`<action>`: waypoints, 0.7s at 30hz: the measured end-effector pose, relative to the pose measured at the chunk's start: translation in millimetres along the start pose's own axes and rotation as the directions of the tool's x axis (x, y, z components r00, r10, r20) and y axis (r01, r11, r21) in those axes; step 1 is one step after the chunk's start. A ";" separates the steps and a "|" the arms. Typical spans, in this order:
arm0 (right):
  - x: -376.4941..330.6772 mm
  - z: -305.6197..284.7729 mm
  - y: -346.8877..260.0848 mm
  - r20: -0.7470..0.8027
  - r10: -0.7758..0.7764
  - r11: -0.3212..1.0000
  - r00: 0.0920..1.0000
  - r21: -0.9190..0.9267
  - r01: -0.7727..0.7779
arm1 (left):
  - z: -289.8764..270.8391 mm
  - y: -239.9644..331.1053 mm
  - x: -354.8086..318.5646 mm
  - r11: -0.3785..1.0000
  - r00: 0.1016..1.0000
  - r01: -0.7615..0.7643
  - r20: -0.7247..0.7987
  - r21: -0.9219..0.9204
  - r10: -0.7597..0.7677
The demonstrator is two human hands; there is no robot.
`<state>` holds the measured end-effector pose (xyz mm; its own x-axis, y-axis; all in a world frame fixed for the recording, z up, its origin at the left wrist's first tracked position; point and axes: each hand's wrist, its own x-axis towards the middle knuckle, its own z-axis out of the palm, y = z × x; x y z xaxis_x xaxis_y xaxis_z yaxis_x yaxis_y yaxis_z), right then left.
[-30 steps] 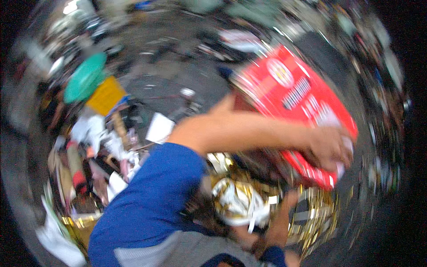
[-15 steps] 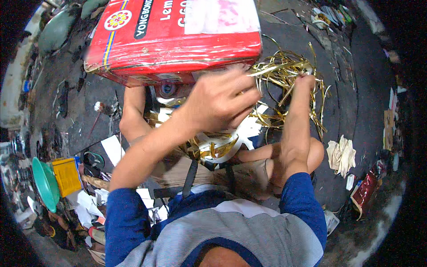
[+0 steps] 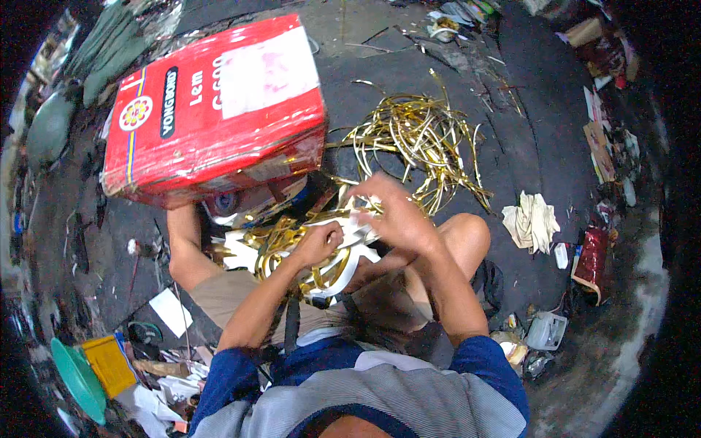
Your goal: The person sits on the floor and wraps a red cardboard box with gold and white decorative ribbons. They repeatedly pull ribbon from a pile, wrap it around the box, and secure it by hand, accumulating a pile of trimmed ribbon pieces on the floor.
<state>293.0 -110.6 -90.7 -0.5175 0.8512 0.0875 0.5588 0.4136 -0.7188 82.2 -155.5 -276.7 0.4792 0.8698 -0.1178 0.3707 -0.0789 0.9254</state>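
Observation:
My left hand (image 3: 319, 243) is closed over the gold and white strips (image 3: 274, 248) gathered between my legs. Whatever its fingers hold, if anything, is hidden. To its right, my right hand (image 3: 394, 215) is smeared by motion, close to some white pieces, so its fingers do not show clearly. Beyond it on the floor lies a loose tangle of narrow gold strips (image 3: 412, 135). In front of me on the left stands a large red carton (image 3: 212, 146) wrapped in clear plastic, with a round dark-blue mark on something beneath its near edge.
A crumpled cream cloth (image 3: 531, 223) lies right of my knee. Further right is a dark red packet (image 3: 590, 266), with a translucent jug (image 3: 546, 331) nearer me. At the lower left are a green basin (image 3: 78, 379) and a yellow board (image 3: 109, 363). Scraps line the edges.
Both hands have come down toward my lap, the right one leaving the gold tangle, which now lies on the floor. My view has shifted, so the carton appears lower and further left.

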 end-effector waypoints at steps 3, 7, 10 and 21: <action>-28.6 20.9 -10.9 0.148 -0.043 0.991 0.988 0.131 0.023 | -32.3 99.9 -35.7 0.995 0.981 -0.082 -0.180 -0.058 0.071; -25.4 -2.4 -31.2 0.272 -0.081 0.976 0.959 0.219 0.021 | -77.5 162.5 -88.6 0.975 0.979 0.056 -0.178 -0.217 -0.096; 1.2 -60.5 -65.3 0.188 -0.185 0.966 0.965 0.216 0.143 | -108.6 166.2 -134.0 0.971 0.957 0.052 -0.266 -0.232 -0.115; 143.5 -106.1 -100.6 0.120 -0.117 0.979 0.986 0.183 0.094 | -353.2 195.7 -202.7 0.867 0.655 0.294 -0.745 0.403 0.124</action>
<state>231.4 4.2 67.3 -0.6531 0.7522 0.0877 0.3799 0.4256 -0.8213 -223.4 -175.2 55.6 -0.2329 0.9229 0.3065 0.7825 -0.0093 0.6226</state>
